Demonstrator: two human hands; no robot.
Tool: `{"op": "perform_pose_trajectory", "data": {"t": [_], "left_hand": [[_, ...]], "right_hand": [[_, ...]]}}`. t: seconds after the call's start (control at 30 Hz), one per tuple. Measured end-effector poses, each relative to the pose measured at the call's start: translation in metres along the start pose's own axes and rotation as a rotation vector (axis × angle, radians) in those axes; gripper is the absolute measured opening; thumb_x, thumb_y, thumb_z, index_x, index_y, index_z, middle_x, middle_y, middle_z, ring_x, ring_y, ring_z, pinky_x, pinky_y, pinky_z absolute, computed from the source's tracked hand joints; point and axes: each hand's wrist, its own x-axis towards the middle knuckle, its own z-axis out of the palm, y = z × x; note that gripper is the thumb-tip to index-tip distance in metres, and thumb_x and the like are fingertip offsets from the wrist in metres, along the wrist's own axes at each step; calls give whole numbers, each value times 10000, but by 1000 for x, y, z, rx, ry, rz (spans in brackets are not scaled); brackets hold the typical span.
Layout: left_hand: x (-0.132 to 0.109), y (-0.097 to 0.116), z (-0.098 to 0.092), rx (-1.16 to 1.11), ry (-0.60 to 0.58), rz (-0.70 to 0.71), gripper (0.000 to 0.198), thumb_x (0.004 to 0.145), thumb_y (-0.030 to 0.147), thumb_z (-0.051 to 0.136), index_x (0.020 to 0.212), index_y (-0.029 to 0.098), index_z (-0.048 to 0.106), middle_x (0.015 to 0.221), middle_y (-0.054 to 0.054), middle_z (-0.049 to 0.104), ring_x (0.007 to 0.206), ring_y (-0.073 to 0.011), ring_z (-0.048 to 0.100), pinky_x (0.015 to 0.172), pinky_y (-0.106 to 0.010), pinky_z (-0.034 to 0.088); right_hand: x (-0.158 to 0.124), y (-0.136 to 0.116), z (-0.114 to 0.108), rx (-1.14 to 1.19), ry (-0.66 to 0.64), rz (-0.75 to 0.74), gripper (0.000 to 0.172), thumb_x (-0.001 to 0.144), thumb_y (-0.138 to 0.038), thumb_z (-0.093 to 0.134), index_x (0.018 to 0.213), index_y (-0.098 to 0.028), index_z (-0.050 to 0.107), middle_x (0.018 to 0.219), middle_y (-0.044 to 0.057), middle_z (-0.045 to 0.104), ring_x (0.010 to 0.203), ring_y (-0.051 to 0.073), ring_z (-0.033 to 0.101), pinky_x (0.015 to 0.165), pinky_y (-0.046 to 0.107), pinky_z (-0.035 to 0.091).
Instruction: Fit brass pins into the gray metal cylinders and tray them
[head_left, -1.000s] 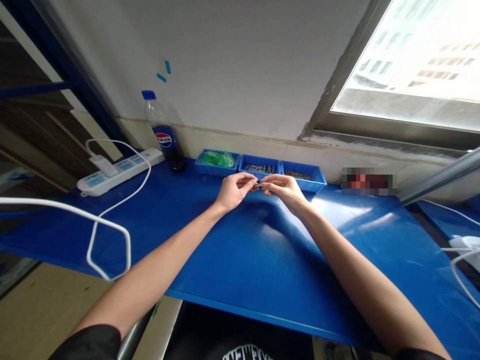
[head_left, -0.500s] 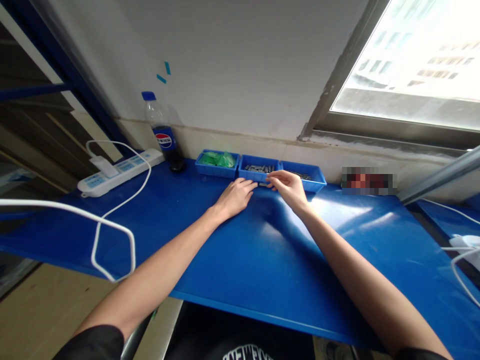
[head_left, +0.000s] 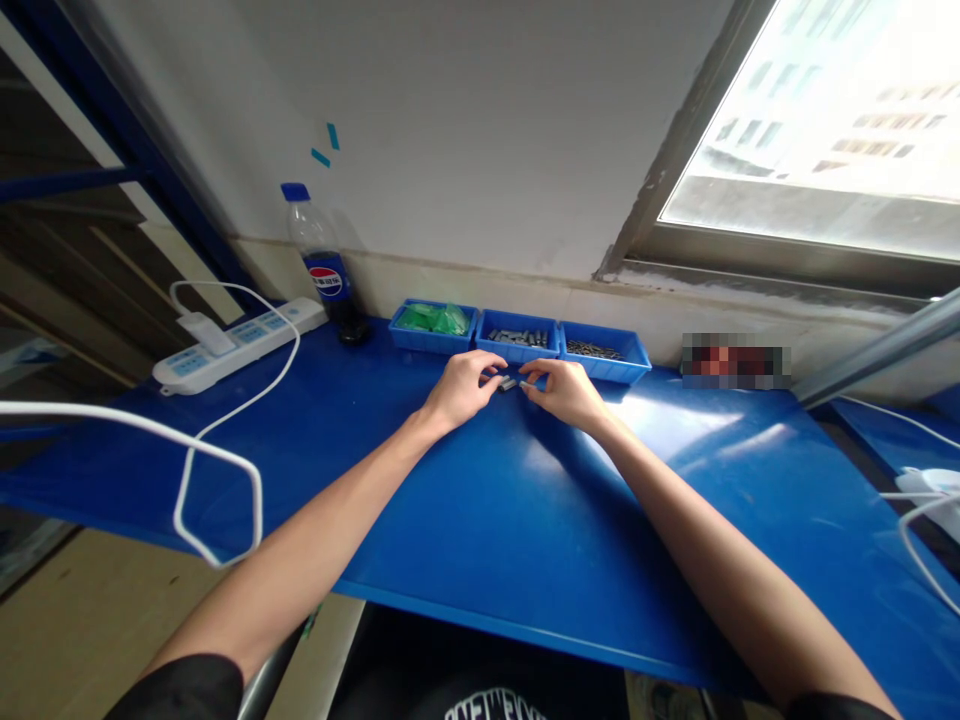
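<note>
1. Loosely curled, my left hand [head_left: 459, 390] has thumb and fingers parted; whether my right hand [head_left: 568, 392] pinches anything, I cannot tell.
2. Small grey metal-looking pieces [head_left: 508, 384] lie between them on the glossy blue tabletop [head_left: 465, 520].
3. I seem to be positioning these pieces; the next move likely calls for a light fingertip pinch.

Grey pieces [head_left: 508, 384] — too small to identify. White cable [head_left: 67, 409]: cut off at left edge. Window [head_left: 817, 130] — truncated at top and right.

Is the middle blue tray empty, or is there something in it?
Not empty: small grey pieces show inside the middle tray.
</note>
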Motion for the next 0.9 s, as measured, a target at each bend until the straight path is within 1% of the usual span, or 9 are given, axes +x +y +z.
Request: {"op": "perform_pose_trajectory", "data": {"t": [0.1,0.2,0.33,0.43,0.5,0.67,0.77,0.83,0.9], "left_hand": [[4,3,-3,-202,101,-103,220,836,221,701,1032,156,777,1039,-103,794,936,-225,754,865,-344,629],[7,3,-4,-448,117,-218,271,777,224,749,1033,138,775,980,-97,787,873,-204,749,885,-361,619],[7,5,-1,-729,136,-382,310,687,210,811,985,132,769,908,-57,745,819,-167,719,820,-335,619],[6,10,0,-837,108,-436,314,649,200,840,947,132,768,837,-25,709,798,-147,700,825,-329,611],[6,12,0,-878,89,-450,321,638,192,846,944,135,769,804,-8,689,778,-133,686,823,-324,605],[6,12,0,-919,59,-477,315,631,158,836,940,141,774,754,9,671,747,-122,671,833,-324,599],[5,10,2,-881,16,-459,295,655,175,828,942,143,766,758,6,676,736,-124,670,805,-308,594],[5,8,3,-747,34,-387,257,698,194,801,947,146,761,766,-5,689,737,-136,676,794,-310,594],[4,7,2,-485,94,-264,194,760,208,756,945,149,767,801,-33,723,763,-165,693,812,-332,600]], "right_hand": [[-1,-6,0,225,-35,74,275,797,-301,743,1060,-222,766,850,23,790,540,146,616,582,283,474],[-2,-14,0,447,-66,126,336,783,-395,797,1053,-206,727,810,28,777,554,151,642,535,259,458],[-4,-25,1,644,-124,174,452,712,-480,880,976,-220,622,758,29,767,638,190,708,559,262,503],[-4,-29,5,736,-128,180,507,672,-500,912,946,-234,579,766,33,777,721,220,751,614,288,549],[-4,-30,7,783,-113,184,508,662,-510,918,937,-228,597,767,37,777,732,224,755,649,309,569],[-2,-28,4,815,-53,209,451,693,-520,895,948,-200,704,757,40,768,687,203,726,697,343,589],[-2,-29,0,815,-65,200,426,708,-496,889,958,-187,737,762,46,765,697,200,719,720,346,587],[-1,-28,1,805,-47,203,399,721,-477,882,948,-177,747,736,41,752,661,187,698,707,342,580],[1,-25,2,794,56,211,372,736,-462,869,944,-177,749,728,36,744,651,183,690,707,343,580]]}}
